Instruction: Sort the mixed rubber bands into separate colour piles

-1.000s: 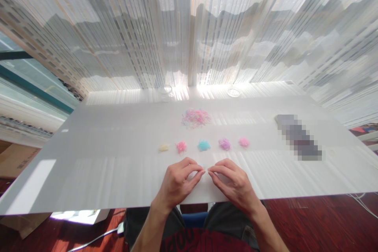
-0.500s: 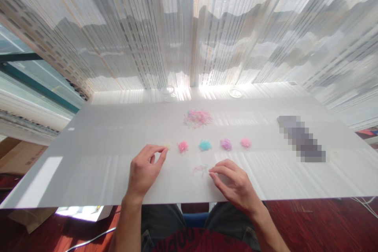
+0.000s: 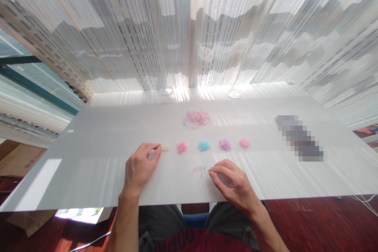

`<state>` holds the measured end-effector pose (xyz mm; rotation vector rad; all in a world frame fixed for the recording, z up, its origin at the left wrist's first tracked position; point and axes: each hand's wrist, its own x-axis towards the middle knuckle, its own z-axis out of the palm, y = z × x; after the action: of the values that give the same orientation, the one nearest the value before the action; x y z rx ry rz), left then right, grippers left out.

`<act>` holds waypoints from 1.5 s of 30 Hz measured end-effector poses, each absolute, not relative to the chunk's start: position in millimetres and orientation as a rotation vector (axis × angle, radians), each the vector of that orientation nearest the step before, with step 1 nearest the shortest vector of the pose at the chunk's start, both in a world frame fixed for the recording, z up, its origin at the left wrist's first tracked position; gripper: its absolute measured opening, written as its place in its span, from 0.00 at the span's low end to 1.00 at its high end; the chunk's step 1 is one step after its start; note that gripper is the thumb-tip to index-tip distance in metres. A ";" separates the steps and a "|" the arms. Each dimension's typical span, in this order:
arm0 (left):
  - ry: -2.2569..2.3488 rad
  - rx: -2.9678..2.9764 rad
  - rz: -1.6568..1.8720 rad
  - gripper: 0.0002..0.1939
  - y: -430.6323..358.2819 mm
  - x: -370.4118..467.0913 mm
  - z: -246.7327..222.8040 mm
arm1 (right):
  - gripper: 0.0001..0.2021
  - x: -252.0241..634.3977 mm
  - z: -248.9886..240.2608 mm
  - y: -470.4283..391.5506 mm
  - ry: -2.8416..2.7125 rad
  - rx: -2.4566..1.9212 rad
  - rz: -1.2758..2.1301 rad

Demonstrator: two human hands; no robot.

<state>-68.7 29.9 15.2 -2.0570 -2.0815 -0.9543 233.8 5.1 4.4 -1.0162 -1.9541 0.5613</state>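
Observation:
My left hand (image 3: 142, 165) rests on the table beside a small pale yellow pile (image 3: 165, 147), thumb and forefinger pinched together at its left edge. Whether anything is between those fingertips is too small to see. My right hand (image 3: 232, 183) has its thumb and forefinger brought close together at the right end of a sparse mixed-colour cluster (image 3: 199, 170) of thin little pieces. What its fingertips hold, if anything, I cannot make out. Right of the yellow pile, a row continues with a hot pink pile (image 3: 182, 147), a turquoise pile (image 3: 204, 145), a purple pile (image 3: 225, 144) and a light pink pile (image 3: 244, 142).
A larger mixed-colour heap (image 3: 196, 119) lies behind the row on the white table (image 3: 124, 122). To the right is a pixelated dark object (image 3: 299, 138). Two clear round items, one of them a ring (image 3: 234, 93), sit by the curtain (image 3: 177, 47). A cardboard box (image 3: 19, 159) stands at left.
My left hand has drawn slightly left, uncovering more of the yellow pile. My right hand stays almost where it was by the mixed cluster. The whole view has shifted a little.

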 end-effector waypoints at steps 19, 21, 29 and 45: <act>-1.841 -2.183 -1.189 0.07 29.3 -67.4 11.1 | 0.07 232.5 2.4 7.4 -1.852 -1.144 0.449; -1.769 -2.147 -1.291 0.03 22.8 -57.5 18.4 | 0.09 232.4 0.8 8.4 -1.834 -1.169 0.414; -1.586 -2.714 -1.552 0.11 2.9 0.7 16.7 | 0.12 231.8 -2.3 7.1 -1.912 -1.184 0.339; -1.538 -2.753 -1.084 0.09 9.2 25.7 2.7 | 0.05 230.0 -4.2 8.0 -2.038 -1.213 0.322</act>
<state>25.7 9.2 2.7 -2.7532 -1.5379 -1.0837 230.0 8.0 -4.2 -1.2125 -2.0381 0.3224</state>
